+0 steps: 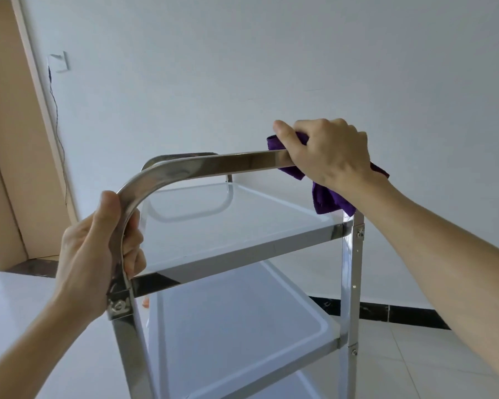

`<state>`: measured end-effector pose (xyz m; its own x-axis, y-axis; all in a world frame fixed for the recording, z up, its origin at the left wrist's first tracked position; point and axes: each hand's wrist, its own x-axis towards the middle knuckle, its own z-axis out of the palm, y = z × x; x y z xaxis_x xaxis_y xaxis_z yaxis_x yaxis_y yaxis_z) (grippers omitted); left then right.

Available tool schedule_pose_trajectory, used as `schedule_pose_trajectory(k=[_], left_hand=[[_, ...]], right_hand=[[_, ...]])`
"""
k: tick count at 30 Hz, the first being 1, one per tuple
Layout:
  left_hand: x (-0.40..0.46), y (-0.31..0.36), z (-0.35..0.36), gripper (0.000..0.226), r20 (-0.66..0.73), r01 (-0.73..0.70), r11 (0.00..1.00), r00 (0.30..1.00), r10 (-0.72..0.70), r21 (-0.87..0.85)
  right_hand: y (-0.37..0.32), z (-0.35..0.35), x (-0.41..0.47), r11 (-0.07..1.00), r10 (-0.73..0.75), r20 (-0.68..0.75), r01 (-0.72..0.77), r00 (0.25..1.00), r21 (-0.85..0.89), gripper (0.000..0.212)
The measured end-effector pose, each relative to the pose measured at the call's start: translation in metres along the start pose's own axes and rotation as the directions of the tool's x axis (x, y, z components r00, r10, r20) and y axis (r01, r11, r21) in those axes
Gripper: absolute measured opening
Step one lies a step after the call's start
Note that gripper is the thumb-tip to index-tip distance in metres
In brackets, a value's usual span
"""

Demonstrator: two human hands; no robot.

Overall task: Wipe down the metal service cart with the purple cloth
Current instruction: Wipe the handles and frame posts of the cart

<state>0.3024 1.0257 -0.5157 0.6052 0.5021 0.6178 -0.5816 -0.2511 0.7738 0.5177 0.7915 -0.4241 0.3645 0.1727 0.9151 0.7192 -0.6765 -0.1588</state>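
Note:
The metal service cart [242, 249] fills the middle of the head view, with shiny steel shelves stacked below a curved handle bar [213, 165]. My left hand [98, 243] grips the bar's bent left corner where it turns down into the post. My right hand [326, 156] grips the purple cloth [327, 198], wrapped over the right end of the handle bar. Part of the cloth hangs below my wrist beside the right post; the rest is hidden under my fingers.
A white wall [271, 67] stands close behind the cart. A beige door frame [15, 125] is at the left, with a wall socket [59, 61] and its thin cable beside it. Pale floor tiles [415, 355] and a black skirting strip lie at the lower right.

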Motion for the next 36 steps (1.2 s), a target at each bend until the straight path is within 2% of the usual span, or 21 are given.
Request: schedule_pose_trajectory(k=[3,6,9,11,13,15,19,23,26,29,33,34,36], left_hand=[[0.000,-0.001,-0.001,0.063,-0.003,-0.002,1.000,1.000,0.002,-0.001],[-0.002,-0.001,0.002,0.065,-0.003,-0.013,1.000,1.000,0.013,0.004],[-0.002,-0.002,0.007,0.065,-0.001,-0.025,1.000,1.000,0.025,0.007],[-0.003,-0.004,0.008,0.063,-0.003,-0.042,0.999,0.999,0.042,0.023],[-0.003,-0.006,0.008,0.061,0.001,-0.076,0.996,0.997,0.076,0.045],[-0.003,-0.009,0.007,0.057,0.018,-0.122,0.990,0.993,0.121,0.067],[-0.003,-0.010,0.009,0.052,-0.006,-0.213,0.967,0.976,0.216,0.138],[-0.007,-0.009,0.012,0.039,-0.018,-0.309,0.930,0.948,0.319,0.200],[-0.011,-0.009,0.015,0.039,-0.045,-0.313,0.920,0.942,0.332,0.238],[-0.013,-0.006,0.019,0.034,-0.069,-0.307,0.923,0.941,0.331,0.233],[-0.014,-0.004,0.019,0.033,-0.073,-0.314,0.907,0.935,0.346,0.280],[-0.014,-0.004,0.018,0.034,-0.074,-0.314,0.906,0.935,0.347,0.285],[-0.013,-0.005,0.015,0.033,-0.072,-0.319,0.906,0.933,0.351,0.279]], right_hand=[[0.003,0.000,-0.001,0.999,-0.029,-0.023,0.030,0.999,0.020,0.062],[0.010,0.001,-0.004,0.998,0.003,-0.090,0.003,0.996,0.067,0.060],[0.024,0.003,-0.011,0.986,0.123,-0.135,-0.105,0.983,0.132,0.061],[0.037,0.005,-0.017,0.943,0.280,-0.138,-0.246,0.950,0.224,0.059],[0.053,0.008,-0.030,0.862,0.438,-0.089,-0.390,0.895,0.323,0.057],[0.069,0.014,-0.050,0.791,0.517,-0.012,-0.472,0.856,0.389,0.054],[0.087,0.024,-0.089,0.685,0.584,0.108,-0.560,0.804,0.466,0.047],[0.092,0.037,-0.136,0.669,0.589,0.145,-0.580,0.795,0.465,0.041],[0.091,0.046,-0.164,0.660,0.601,0.164,-0.601,0.782,0.451,0.043],[0.085,0.046,-0.163,0.653,0.621,0.070,-0.564,0.781,0.505,0.041],[0.069,0.035,-0.153,0.716,0.598,-0.200,-0.404,0.776,0.569,0.038],[0.063,0.030,-0.151,0.764,0.542,-0.285,-0.322,0.791,0.560,0.037],[0.054,0.022,-0.145,0.874,0.332,-0.409,-0.115,0.850,0.472,0.028]])
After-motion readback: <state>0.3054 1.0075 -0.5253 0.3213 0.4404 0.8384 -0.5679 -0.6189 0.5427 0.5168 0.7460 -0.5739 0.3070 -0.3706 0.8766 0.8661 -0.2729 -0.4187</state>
